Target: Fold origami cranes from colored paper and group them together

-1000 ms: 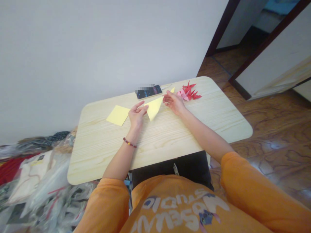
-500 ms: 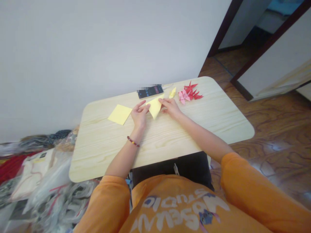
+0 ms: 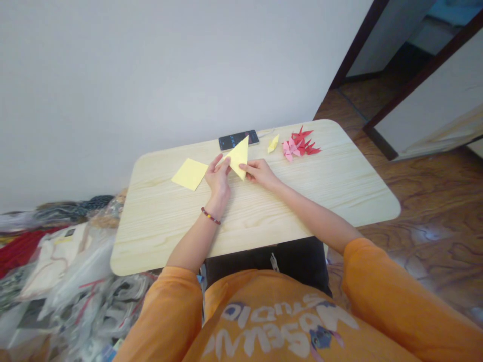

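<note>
Head view, looking forward and down at the work: we see a folded yellow paper triangle [image 3: 237, 158] between the two hands, near the middle of a pale wood-grain table [image 3: 339, 201]. Its long edge runs almost front to back, tilted slightly to the right, with one sharp tip pointing away from the person and overlapping a smartphone [image 3: 238, 140] in view, and the other pointing back toward the person. The third corner points left, toward the left hand [image 3: 218, 177], whose fingers are narrowly curled and meet that corner. The right hand [image 3: 260, 173] comes in from the right, palm down and fingers extended, with its fingertips [image 3: 243, 167] against the lower right of the triangle. We cannot tell whether the paper touches the tabletop. A square yellow paper sheet [image 3: 189, 174] lies just left of the left hand, and a small yellow origami crane [image 3: 273, 144] lies beyond the right hand, beside a cluster of pink and red origami cranes [image 3: 300, 145]. A beaded bracelet [image 3: 210, 215] circles the left wrist. Orange sleeves [image 3: 388, 296] cover the upper arms, and clear plastic bags [image 3: 83, 286] are heaped on the floor at lower left.
</note>
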`<state>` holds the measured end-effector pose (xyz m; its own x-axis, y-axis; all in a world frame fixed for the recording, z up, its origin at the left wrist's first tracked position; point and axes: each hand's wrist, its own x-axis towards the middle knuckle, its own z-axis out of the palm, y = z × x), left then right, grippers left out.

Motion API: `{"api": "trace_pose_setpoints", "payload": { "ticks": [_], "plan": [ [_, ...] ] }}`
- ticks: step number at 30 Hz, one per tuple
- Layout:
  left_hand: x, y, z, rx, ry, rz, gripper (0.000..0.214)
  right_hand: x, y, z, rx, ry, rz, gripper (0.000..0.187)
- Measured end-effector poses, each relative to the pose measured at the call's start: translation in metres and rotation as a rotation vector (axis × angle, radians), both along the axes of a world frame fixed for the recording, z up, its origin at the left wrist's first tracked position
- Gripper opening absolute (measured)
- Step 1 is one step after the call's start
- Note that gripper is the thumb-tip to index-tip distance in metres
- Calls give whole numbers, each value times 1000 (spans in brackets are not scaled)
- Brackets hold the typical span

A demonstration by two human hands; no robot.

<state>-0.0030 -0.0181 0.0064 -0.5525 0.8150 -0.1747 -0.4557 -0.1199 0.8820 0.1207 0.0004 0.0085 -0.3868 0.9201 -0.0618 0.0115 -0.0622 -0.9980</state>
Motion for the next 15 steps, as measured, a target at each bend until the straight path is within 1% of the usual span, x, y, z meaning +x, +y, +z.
{"api": "trace_pose_setpoints", "payload": {
  "ticks": [3, 6, 11, 15],
  "plan": [
    [-2, 1, -1, 14, 2, 20, 38, -2, 0, -3, -19, -13, 26, 56],
    [-2, 2, -2, 27, 58, 36, 39, -2, -1, -1, -68, -27, 13, 54],
    [-3, 4, -4, 53, 161, 85, 43, -1, -6, 7, -73, 6, 89, 42],
    [-6, 6, -3, 39, 192, 112, 41, -1, -4, 2, -106, 48, 143, 37]
  ]
}}
